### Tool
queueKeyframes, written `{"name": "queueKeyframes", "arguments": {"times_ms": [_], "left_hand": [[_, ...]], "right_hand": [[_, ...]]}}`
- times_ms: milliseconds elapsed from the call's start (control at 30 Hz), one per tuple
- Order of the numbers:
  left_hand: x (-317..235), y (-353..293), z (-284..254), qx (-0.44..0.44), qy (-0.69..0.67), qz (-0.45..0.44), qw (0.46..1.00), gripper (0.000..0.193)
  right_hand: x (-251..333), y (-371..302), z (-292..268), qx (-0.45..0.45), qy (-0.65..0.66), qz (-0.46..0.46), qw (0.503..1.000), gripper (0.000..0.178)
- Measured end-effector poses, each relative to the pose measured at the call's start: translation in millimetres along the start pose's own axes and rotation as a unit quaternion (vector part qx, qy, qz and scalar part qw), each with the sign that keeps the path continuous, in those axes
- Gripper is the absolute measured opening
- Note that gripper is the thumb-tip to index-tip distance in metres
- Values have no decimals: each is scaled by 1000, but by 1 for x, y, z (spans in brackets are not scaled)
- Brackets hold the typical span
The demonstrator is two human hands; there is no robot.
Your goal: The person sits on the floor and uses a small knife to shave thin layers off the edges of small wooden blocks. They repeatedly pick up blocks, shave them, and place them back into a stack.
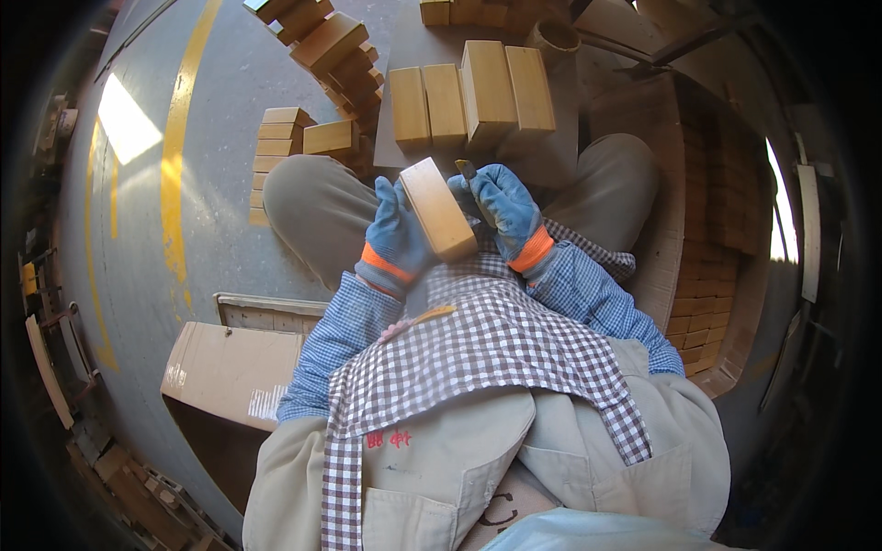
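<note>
Two blue-gloved hands work near the middle, slightly toward twelve o'clock: the left hand [395,230] grasps one pale wooden block [439,211] along its left side, and the right hand [505,207] pinches one small dark tool [465,168], its tip just beside the block's upper end. The block sits tilted between the hands, top leaning toward eleven, with a narrow gap along its right edge. Further out at twelve, four blocks [473,96] stand in a row on a grey tabletop [567,119], whose bare strip shows to their right; one hollow cylinder [557,50] stands at one. A leaning stack [340,60] rises at eleven and a shorter one [276,165] at ten, both too overlapped to count. Two knees hem the hands in at ten and two. One carton [657,230] packed with blocks walls off three; one open box [230,367] spreads its flap at eight. Between nine and eleven stretches grey floor [138,239], marked by a yellow line [175,165].
</note>
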State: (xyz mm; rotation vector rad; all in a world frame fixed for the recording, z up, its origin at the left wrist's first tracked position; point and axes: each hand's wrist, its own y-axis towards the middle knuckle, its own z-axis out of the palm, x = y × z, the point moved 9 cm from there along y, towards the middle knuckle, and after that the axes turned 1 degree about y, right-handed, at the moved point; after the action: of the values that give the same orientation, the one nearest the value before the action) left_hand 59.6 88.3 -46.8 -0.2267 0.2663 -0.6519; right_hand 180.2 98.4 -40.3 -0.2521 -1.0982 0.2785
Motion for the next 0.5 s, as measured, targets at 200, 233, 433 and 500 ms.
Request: {"name": "queueKeyframes", "arguments": {"times_ms": [200,233,433,500], "left_hand": [[-5,-2,9,-25,137,37,990,78],[-10,-4,7,-57,207,65,975,84],[-20,-10,7,-107,398,116,903,106],[-27,-9,17,-99,530,177,823,109]], "right_hand": [[2,-1,2,0,23,15,1000,14],[2,-1,3,5,24,15,1000,14],[8,-3,9,50,30,1,998,17],[9,-4,9,61,68,4,996,16]]}}
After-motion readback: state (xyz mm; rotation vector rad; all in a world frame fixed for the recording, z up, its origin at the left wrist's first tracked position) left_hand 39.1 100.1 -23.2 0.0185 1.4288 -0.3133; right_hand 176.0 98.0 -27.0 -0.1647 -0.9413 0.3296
